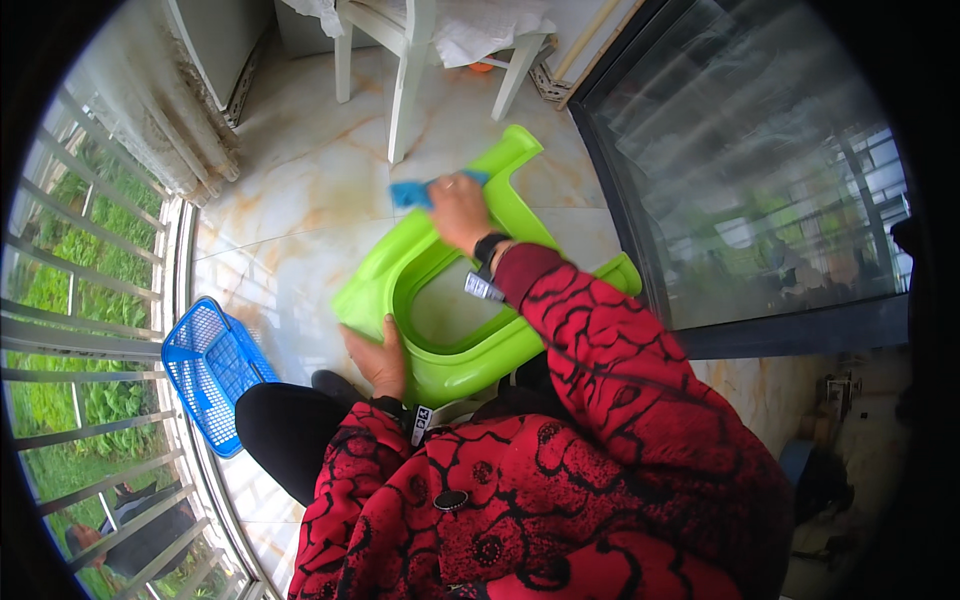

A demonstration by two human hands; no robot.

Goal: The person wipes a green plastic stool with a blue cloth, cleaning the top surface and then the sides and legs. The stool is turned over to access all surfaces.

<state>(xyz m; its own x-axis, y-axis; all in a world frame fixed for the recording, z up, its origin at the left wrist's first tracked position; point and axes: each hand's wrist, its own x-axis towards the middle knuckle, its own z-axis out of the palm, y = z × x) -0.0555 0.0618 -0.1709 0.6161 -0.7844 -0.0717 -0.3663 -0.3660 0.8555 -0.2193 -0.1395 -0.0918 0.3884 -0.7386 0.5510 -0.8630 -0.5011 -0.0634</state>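
A lime-green moulded plastic frame (450,375) with a large rounded opening lies before me, close to my lap. My left hand (379,356) grips its near left edge, the thumb on top by the opening's rim. A blue cloth (411,195) is under the fingers of my right hand (459,206), pressed on the frame's far left side. This hand and the cloth are slightly blurred. My right forearm covers part of the frame's right side, and one end of it shows beyond the sleeve.
To my left a blue plastic basket (217,367) stands by the barred window (82,322). A white chair (409,67) is ahead on the marble-patterned tile floor (300,195). A dark-framed glass door (742,172) stands on the right. Outside the bars a person (142,532) is visible.
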